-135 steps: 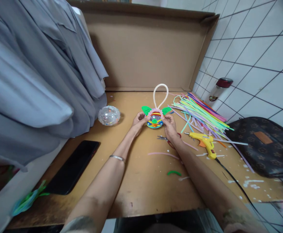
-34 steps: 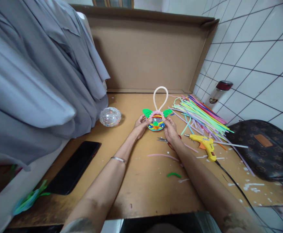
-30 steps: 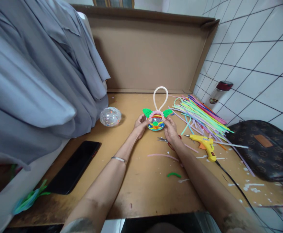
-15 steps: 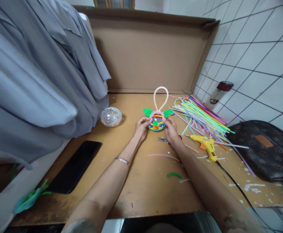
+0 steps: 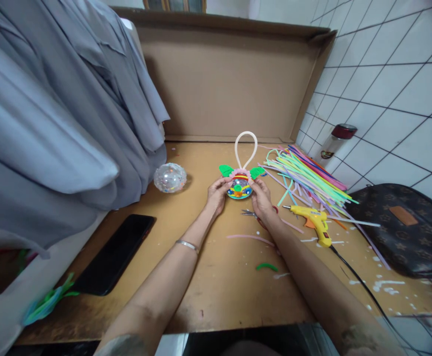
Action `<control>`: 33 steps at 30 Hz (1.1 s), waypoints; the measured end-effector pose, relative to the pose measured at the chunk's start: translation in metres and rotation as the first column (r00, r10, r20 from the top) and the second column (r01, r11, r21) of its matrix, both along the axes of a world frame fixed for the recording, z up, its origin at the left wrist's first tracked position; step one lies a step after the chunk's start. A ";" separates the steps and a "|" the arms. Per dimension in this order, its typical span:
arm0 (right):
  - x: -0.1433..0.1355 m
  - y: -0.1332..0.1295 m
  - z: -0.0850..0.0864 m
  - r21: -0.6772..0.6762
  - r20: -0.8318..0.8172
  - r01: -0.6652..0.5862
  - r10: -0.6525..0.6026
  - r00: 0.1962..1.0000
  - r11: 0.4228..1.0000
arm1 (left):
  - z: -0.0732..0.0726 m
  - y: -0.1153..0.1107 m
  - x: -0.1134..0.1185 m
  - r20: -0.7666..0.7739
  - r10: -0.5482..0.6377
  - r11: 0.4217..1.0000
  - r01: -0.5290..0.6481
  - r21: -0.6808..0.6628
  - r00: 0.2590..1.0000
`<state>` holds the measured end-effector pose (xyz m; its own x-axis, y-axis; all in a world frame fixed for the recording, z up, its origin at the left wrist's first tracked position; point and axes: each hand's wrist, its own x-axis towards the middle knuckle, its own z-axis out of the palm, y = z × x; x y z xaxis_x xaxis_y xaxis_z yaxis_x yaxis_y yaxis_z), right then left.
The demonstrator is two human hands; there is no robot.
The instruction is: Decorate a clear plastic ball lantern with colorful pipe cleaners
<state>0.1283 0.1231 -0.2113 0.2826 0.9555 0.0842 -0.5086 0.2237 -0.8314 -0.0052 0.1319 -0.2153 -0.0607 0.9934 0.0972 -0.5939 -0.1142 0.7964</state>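
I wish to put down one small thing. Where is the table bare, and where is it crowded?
Two patches look free: one between the left forearm, the pink strip and the green piece; another between the phone, the clear ball and the left hand. Right of the right hand it is crowded: coloured sticks, the glue gun, the dark bag.

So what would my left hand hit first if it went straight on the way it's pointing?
Your left hand would meet the decorated ball first: it seems to be holding the ball's left side. Depth beyond that is unclear.
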 end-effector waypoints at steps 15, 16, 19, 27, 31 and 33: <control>0.000 0.002 -0.003 0.001 0.012 0.023 -0.023 1.000 1.000 | 0.002 -0.001 -0.002 -0.014 0.001 1.000 -0.001 -0.022 1.000; 0.000 0.002 -0.003 0.000 0.009 0.021 -0.021 1.000 1.000 | 0.002 -0.001 -0.001 -0.015 0.002 1.000 -0.003 -0.020 1.000; 0.000 0.002 -0.003 -0.001 -0.002 0.018 -0.018 1.000 1.000 | 0.003 -0.002 -0.001 -0.002 0.004 1.000 -0.004 -0.009 1.000; 0.001 0.004 -0.006 -0.001 -0.011 0.040 -0.040 0.999 0.999 | 0.001 -0.002 0.001 0.007 0.051 0.999 -0.051 -0.007 0.999; 0.001 0.006 -0.008 -0.010 0.012 0.105 -0.104 0.994 0.994 | 0.001 -0.004 0.001 -0.049 0.131 0.990 -0.128 0.061 0.990; 0.000 0.006 -0.008 0.003 0.059 0.139 -0.139 0.988 0.990 | 0.002 -0.004 0.001 -0.083 0.176 0.981 -0.168 0.095 0.981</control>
